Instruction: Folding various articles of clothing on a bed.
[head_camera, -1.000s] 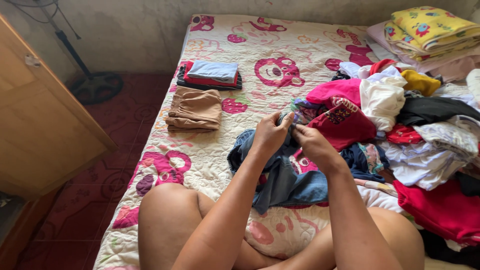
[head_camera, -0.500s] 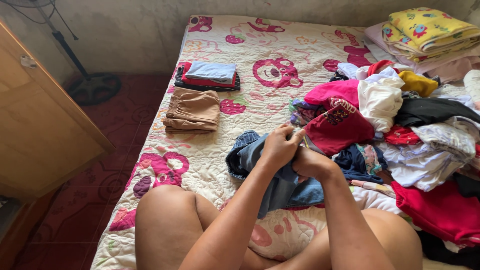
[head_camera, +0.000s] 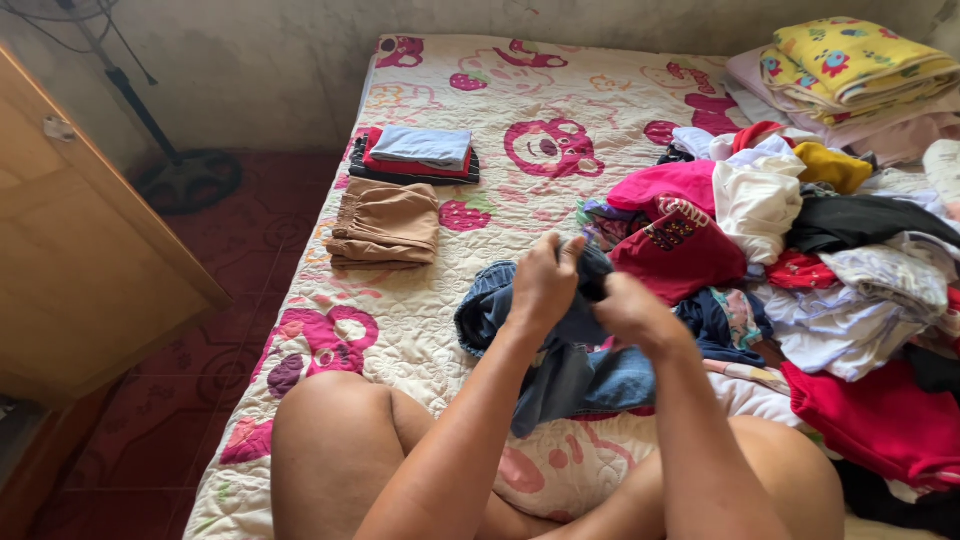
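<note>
My left hand (head_camera: 541, 282) and my right hand (head_camera: 632, 311) both grip a dark blue denim garment (head_camera: 560, 352) that lies bunched on the bed in front of my knees. The hands are close together at its upper edge, fingers closed on the cloth. The garment's lower part hangs toward my legs and is partly hidden by my forearms. Just right of my hands lies a red printed shirt (head_camera: 680, 245) at the edge of a big heap of mixed clothes (head_camera: 850, 270).
A folded tan garment (head_camera: 385, 222) and a folded stack of blue, red and dark pieces (head_camera: 418, 153) lie on the quilted pink-patterned bedcover (head_camera: 400, 320) at left. Folded yellow bedding (head_camera: 850, 62) sits at the far right corner. A wooden cabinet (head_camera: 80, 260) and fan base (head_camera: 185, 180) stand left.
My hands have come back from the red shirt toward me and now hold the denim garment, lifting its top edge. The view shifted slightly.
</note>
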